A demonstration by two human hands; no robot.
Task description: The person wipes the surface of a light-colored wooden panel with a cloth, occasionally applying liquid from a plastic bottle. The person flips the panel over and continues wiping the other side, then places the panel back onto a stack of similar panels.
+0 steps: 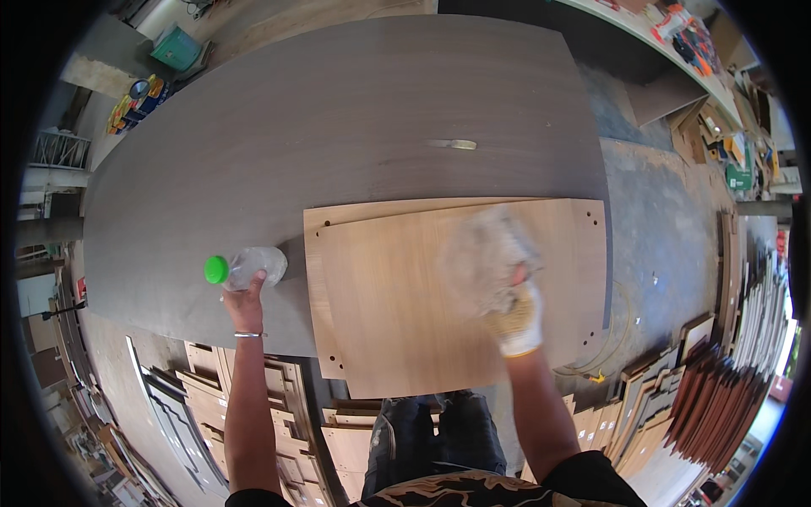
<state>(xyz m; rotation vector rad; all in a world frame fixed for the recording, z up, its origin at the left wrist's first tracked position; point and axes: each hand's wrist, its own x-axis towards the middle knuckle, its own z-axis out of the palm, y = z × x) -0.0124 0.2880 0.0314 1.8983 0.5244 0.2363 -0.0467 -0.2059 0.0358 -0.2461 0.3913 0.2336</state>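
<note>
My left hand [245,301] is bare and wraps round a clear plastic bottle [258,262] with a green cap, over the dark table at the left. A whitish cleaning rag [484,245], smeared by motion, is in my right hand [517,323], which wears a pale knitted work glove. The rag is over the upper of two light wood panels [393,313]. These lie stacked and slightly askew, with small dark holes near their corners. Their near edge reaches past the table's front edge.
A dark grey tabletop [321,118] stretches beyond the panels, with a small knife-like tool [462,144] on it. Stacks of wood boards [283,422] stand below the front edge, and dark red strips [718,406] lean at the right. A cable [621,338] lies on the floor.
</note>
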